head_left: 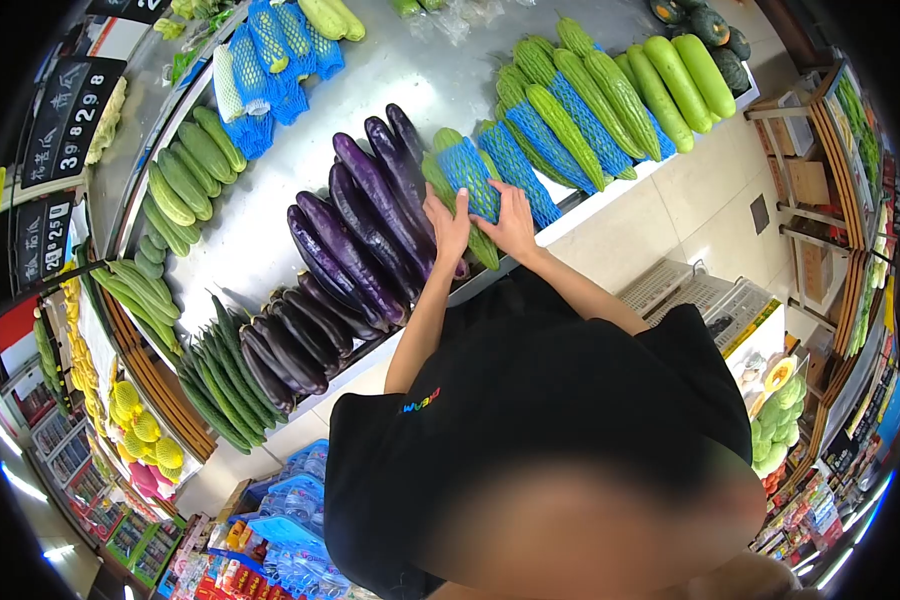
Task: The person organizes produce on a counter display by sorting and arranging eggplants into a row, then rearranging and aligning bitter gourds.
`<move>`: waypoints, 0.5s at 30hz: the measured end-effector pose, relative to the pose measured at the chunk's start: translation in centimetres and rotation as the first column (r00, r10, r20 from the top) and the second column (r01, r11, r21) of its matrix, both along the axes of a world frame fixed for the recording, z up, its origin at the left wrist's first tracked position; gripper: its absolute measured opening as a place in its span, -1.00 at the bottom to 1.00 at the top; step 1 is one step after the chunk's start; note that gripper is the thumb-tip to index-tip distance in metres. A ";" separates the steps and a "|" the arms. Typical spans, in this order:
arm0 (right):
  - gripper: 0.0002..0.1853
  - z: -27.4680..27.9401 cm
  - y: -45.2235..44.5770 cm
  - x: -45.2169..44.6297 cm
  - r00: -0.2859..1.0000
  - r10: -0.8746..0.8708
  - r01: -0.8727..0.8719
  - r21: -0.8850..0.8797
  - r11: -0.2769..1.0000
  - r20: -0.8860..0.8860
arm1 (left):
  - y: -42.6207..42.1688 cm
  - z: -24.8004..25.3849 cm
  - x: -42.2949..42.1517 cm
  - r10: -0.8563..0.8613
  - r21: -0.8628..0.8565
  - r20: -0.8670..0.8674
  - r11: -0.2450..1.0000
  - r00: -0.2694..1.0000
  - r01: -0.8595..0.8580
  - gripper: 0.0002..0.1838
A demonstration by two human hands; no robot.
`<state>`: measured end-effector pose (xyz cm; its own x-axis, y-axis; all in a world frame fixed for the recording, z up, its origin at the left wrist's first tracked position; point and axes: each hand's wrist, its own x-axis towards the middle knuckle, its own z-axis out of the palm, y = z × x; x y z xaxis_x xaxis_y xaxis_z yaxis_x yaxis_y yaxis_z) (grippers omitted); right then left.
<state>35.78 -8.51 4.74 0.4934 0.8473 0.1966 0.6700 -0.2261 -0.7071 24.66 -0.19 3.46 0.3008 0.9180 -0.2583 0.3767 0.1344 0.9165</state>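
Blue-netted gourd (463, 168) lies between left hand (449, 226) and right hand (513, 222), both touching; whether clamped, cannot tell.

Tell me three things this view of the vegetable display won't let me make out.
- Head view: part of the blue-meshed vegetable, covered by the right hand.
- Head view: the full text of the topmost price sign, cut off by the top edge.
- Head view: the bottle labels, too small to read.
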 end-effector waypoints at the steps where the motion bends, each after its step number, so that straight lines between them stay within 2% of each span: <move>1: -0.25 -0.2 0.0 0.2 1.000 0.021 -0.021 0.025 0.999 0.012 | 0.0 -0.1 0.3 -0.006 0.023 -0.025 1.000 1.000 0.006 0.00; 3: -0.37 0.3 -0.2 1.3 0.999 0.049 -0.049 0.024 0.999 -0.021 | -0.4 -0.5 0.9 -0.014 0.064 -0.074 0.998 0.997 0.018 0.09; 4: -0.46 1.0 -0.2 2.8 0.996 0.062 -0.064 0.034 0.997 0.060 | -0.6 -0.8 1.1 -0.019 0.080 -0.097 0.996 0.995 0.026 0.12; 8: -0.51 2.0 0.3 11.2 0.899 -0.169 0.144 0.092 0.985 0.404 | -0.8 -1.5 1.5 -0.018 0.110 -0.136 0.993 0.991 0.033 0.20; 10: -0.47 1.9 -0.1 13.9 0.863 -0.232 0.273 -0.028 0.962 0.448 | -0.8 -1.4 1.5 -0.017 0.113 -0.125 0.993 0.992 0.032 0.20; 11: -0.44 1.1 -0.4 14.9 0.879 -0.194 0.273 -0.126 0.954 0.436 | -0.8 -1.4 1.5 -0.023 0.113 -0.127 0.993 0.992 0.037 0.20; 15: -0.42 0.1 -0.4 16.7 0.919 -0.153 0.193 -0.077 0.978 0.362 | -0.6 -1.3 1.2 -0.024 0.099 -0.106 0.994 0.994 0.035 0.19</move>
<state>52.51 -8.94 4.82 0.5503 0.7806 0.2963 0.8144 -0.4234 -0.3968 25.83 -0.75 2.12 0.3042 0.9321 -0.1967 0.4739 0.0311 0.8800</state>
